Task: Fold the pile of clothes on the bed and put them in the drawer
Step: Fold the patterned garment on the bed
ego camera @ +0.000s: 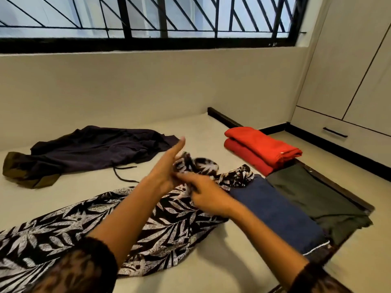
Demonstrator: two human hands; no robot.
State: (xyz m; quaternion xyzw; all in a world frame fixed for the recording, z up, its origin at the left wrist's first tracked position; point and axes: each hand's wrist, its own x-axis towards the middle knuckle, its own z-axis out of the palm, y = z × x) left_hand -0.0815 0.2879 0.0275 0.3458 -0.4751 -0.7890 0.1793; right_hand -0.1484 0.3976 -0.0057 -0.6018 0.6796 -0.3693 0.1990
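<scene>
1. Head view: shows the leaf-print garment (169, 225) spread over the near left of the bed (228, 261), far end bunched mid-bed beneath both hands, likely gathered to start a fold.
2. Finds the left hand (167, 172) raised over that bunch, fingers (178, 146) straight and together, gripping nothing plainly.
3. Finds the right hand (209, 196) low on the bunch, fingers (182, 176) curled toward the fabric; cannot tell through blur whether clamped on it.
4. Shows the red folded piece (262, 149), navy folded piece (275, 210) and olive folded piece (311, 193) along the right edge, probably staged nearest the closed drawer (335, 132).
5. Leaves the dark garment (95, 149) crumpled by the far left edge, not yet folded.
</scene>
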